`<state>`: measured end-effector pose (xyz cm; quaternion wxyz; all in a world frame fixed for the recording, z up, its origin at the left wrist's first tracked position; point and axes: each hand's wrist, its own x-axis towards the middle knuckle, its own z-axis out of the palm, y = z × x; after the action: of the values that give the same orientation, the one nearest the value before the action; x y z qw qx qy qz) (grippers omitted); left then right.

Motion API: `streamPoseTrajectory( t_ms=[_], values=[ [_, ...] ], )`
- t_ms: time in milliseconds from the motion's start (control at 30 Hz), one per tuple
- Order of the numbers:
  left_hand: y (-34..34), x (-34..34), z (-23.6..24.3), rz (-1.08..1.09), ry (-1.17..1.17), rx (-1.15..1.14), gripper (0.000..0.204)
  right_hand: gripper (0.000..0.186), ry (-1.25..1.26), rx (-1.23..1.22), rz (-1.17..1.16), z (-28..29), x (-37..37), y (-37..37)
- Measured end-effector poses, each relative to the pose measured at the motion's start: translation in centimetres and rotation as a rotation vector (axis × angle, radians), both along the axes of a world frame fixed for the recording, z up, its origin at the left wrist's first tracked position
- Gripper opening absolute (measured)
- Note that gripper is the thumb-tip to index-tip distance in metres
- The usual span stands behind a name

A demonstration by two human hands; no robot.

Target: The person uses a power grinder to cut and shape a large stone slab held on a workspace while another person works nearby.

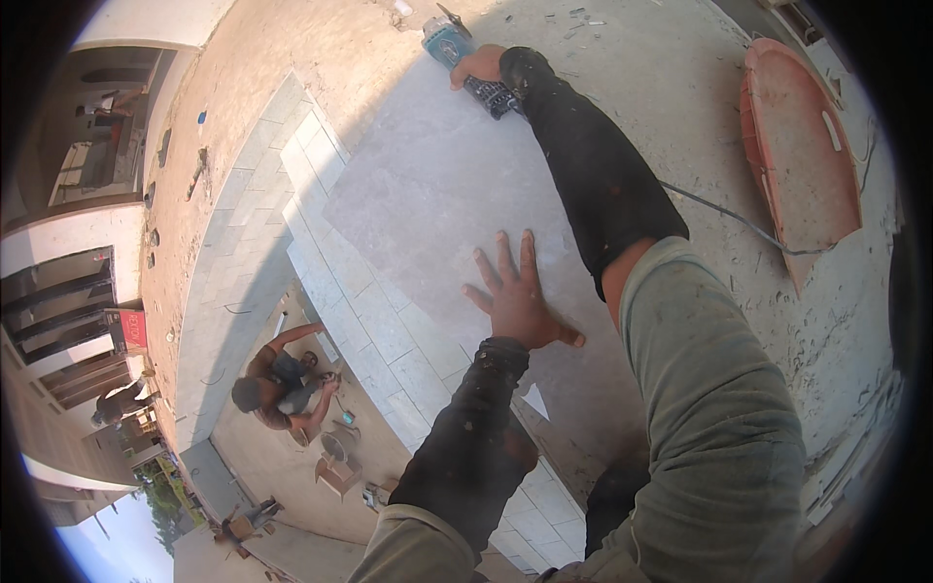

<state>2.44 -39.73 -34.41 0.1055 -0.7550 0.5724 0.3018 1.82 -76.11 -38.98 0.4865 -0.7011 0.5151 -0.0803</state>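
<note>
A large grey tile (418, 165) lies below me with a smooth face. My left hand (522, 306) presses flat on it, fingers spread, holding nothing. At the tile's far edge, my right hand (481, 66) is wrapped round the body of a teal and black angle grinder (447, 43). Its head points away from me; the disc is too small to make out clearly. Black sleeves cover both my forearms. A dark cord (729, 212) runs over the ground right of my right arm.
Pale tiles (374, 325) laid in rows border the slab on the left. Beyond them a person (282, 384) crouches beside a bucket (335, 447). A salmon-coloured tub (812, 185) sits on the right, tile offcuts (841, 476) below it. Other people are farther off to the left.
</note>
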Motion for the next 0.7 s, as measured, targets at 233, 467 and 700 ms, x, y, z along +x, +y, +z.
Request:
streamPoseTrajectory(
  t_ms=[233,467,700],
  values=[
    [-0.1,0.0,0.3,0.001,-0.015,0.010,0.169,0.074,0.003,-0.003,0.013,0.6,0.1,0.5],
    [0.1,0.3,-0.6,0.010,0.034,0.023,0.171,0.072,0.000,-0.008,0.013,0.4,-0.2,0.7],
    [0.1,0.2,-0.2,0.000,0.004,0.006,0.170,0.070,-0.019,0.028,0.000,0.5,-0.4,1.1]
  ],
)
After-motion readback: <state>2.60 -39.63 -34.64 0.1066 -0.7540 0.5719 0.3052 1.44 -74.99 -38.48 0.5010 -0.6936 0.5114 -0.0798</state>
